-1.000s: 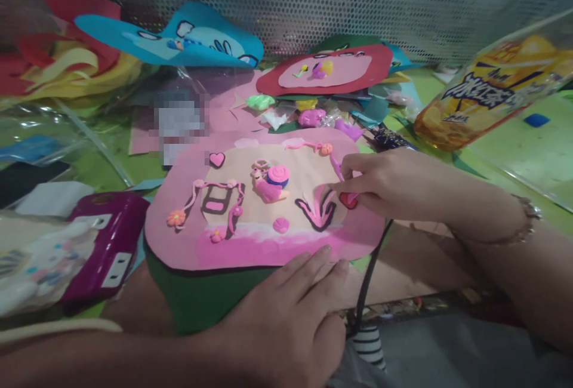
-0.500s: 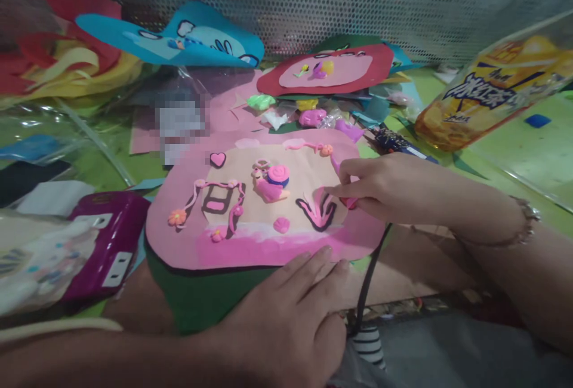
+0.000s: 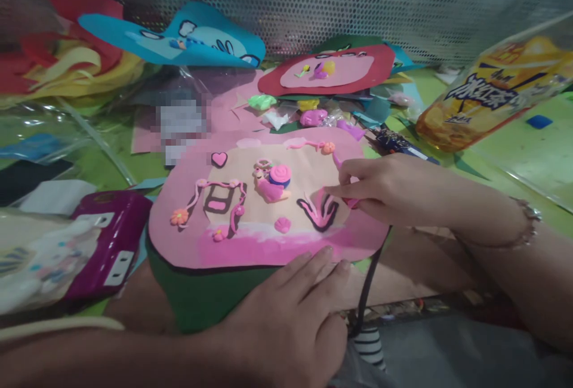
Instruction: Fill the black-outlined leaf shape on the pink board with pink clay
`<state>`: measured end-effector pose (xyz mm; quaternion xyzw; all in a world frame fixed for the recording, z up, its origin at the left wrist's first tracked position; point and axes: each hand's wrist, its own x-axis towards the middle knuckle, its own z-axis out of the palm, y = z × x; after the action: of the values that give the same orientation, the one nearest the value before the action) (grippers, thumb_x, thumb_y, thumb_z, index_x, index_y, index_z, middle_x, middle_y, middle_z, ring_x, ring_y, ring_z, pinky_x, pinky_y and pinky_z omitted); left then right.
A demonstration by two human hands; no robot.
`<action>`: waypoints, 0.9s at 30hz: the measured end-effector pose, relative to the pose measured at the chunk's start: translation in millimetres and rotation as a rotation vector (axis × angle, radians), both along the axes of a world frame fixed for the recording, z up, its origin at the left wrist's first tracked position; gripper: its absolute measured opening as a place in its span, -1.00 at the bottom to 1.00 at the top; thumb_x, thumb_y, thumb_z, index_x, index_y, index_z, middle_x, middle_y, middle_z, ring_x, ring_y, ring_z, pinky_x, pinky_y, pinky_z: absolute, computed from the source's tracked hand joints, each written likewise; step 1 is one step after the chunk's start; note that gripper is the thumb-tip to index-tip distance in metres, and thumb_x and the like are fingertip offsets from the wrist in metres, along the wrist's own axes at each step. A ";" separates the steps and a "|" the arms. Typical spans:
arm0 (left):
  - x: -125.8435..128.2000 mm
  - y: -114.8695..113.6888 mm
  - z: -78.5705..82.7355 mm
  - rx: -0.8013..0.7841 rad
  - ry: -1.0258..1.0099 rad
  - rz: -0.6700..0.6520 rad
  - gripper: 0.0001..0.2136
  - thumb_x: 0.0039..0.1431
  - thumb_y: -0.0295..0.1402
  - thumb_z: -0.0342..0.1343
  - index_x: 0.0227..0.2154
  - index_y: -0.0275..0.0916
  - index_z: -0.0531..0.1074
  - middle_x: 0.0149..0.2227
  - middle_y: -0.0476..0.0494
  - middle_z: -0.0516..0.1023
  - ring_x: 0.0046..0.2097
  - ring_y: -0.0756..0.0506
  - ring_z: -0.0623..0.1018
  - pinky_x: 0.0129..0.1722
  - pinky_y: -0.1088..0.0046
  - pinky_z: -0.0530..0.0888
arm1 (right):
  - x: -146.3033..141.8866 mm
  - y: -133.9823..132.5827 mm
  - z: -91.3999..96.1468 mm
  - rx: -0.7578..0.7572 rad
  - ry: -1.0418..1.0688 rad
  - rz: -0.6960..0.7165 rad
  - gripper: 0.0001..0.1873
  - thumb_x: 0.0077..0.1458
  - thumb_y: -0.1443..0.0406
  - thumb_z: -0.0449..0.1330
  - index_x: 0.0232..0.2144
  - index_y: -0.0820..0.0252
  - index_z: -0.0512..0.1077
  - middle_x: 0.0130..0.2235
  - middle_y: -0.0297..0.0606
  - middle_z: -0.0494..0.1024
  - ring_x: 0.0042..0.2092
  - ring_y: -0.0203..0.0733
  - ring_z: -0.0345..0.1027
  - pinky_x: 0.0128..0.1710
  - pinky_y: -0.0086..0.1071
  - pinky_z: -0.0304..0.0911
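Currently pressing L hand [image 3: 290,307] down on near edge of pink card [image 3: 163,245], R of middle, w/ fingers straight and a little spread, pinching nothing visible, prob steadying. At card's R edge, bending R hand [image 3: 389,188] over w/ fingers curled in, tips at or nearly at purplish strand [image 3: 337,160]; can't tell whether pinching it or just pressing.

Looks well along, judging by pcs in place on card: clay snail [image 3: 272,186] at middle, pink heart [image 3: 219,159] nr far L corner, black-edged window shape [image 3: 218,204] toward L edge w/ flowered strands round it, shell-like pc [image 3: 282,224] toward near edge, black-edged leaf shape [image 3: 319,215] toward R edge.

Seems mid-step at R edge, w/ orange flower [image 3: 328,148] toward far R corner just beside strand's top, and red pc [image 3: 351,202] lower down, partly covered by R hand. Can't tell of anything left beyond that spot.

Under pink card, green card [image 3: 201,298], jutting past near edge. Toward far edge of green table [image 3: 559,128], clay lumps [image 3: 313,117], red card [image 3: 268,82], blue card [image 3: 114,30]; toward table's R edge, drink container [image 3: 483,95]
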<state>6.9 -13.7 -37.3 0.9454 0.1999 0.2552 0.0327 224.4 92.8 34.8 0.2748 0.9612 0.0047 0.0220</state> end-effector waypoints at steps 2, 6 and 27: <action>0.5 0.0 0.2 0.003 -0.006 0.000 -0.83 0.17 -0.61 -0.08 -0.47 -0.39 0.36 0.01 -0.47 0.45 0.11 -0.39 0.39 0.12 0.11 0.34 | -1.5 -0.8 -0.3 -0.043 0.000 -0.008 -0.66 0.11 0.47 -0.04 -0.26 0.22 0.52 -0.32 -0.23 0.40 -0.52 -0.40 0.12 -0.51 -0.43 -0.06; -0.2 -0.6 2.8 0.020 -0.011 0.008 -0.83 0.17 -0.61 -0.07 -0.49 -0.38 0.35 0.00 -0.46 0.46 0.11 -0.39 0.39 0.13 0.11 0.33 | -3.5 -2.3 0.5 -0.088 -0.028 -0.035 -0.67 0.18 0.41 -0.04 -0.18 0.18 0.50 -0.32 -0.25 0.40 -0.53 -0.41 0.11 -0.51 -0.44 -0.05; -1.1 0.1 1.7 0.052 0.009 0.024 -0.79 0.18 -0.60 -0.12 -0.49 -0.36 0.35 -0.01 -0.42 0.48 0.09 -0.33 0.42 0.15 0.16 0.29 | 0.2 -1.3 0.1 -0.019 -0.096 -0.055 -0.71 0.11 0.44 0.00 -0.32 0.21 0.53 -0.35 -0.25 0.40 -0.57 -0.43 0.02 -0.55 -0.42 -0.11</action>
<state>5.8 -13.6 -35.6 0.9446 0.2049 0.2564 0.0040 224.6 91.5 34.9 0.3001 0.9512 0.0079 0.0707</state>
